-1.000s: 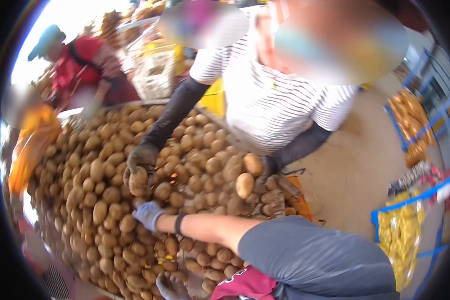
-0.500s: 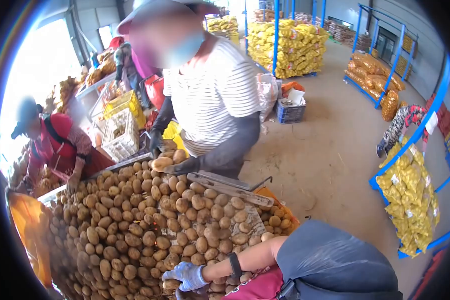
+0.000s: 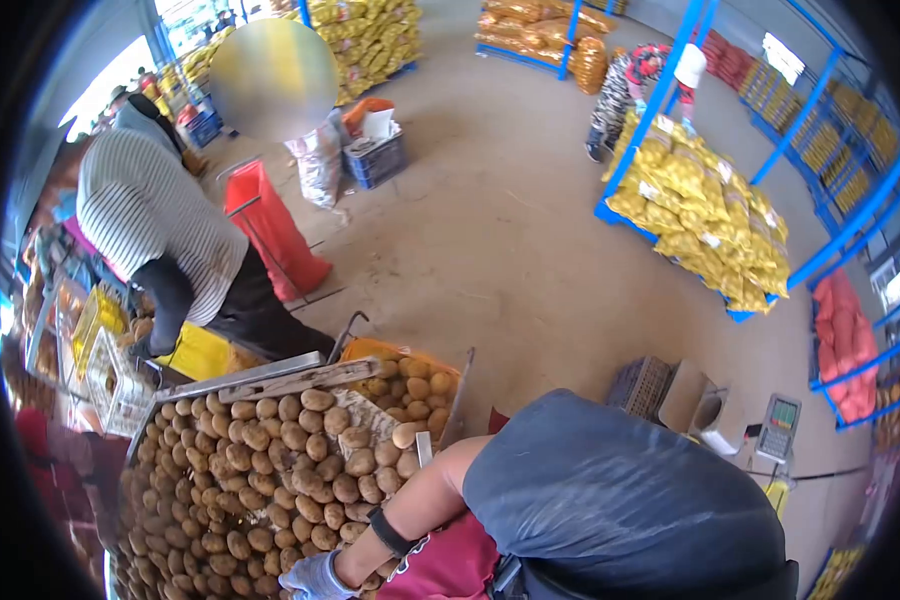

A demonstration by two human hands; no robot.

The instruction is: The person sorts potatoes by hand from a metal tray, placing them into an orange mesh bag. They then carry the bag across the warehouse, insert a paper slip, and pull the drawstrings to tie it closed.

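Note:
My right hand (image 3: 315, 577), in a pale grey-blue glove with a black band at the wrist, reaches down at the bottom edge of the head view. Its fingers are bent together among the potatoes (image 3: 238, 457), and whatever they hold is hidden by the hand and the frame edge. Many brown potatoes cover the sorting table around it, some darker with soil. A worn wooden board (image 3: 305, 380) lies along the table's far rim. Beyond it, an orange-lined container (image 3: 410, 385) holds more potatoes. My left hand is out of view.
A person in a striped shirt (image 3: 155, 215) bends beside yellow and white crates at left. A red sack (image 3: 270, 230) stands on the floor. Yellow sacks (image 3: 705, 205) fill a blue-framed pallet, where another person stoops. A scale display (image 3: 778, 428) stands at right.
The view has swung right and the potato table has shifted left and down. The striped-shirt person has turned away from the table. My right hand now sits lower, at the frame's edge.

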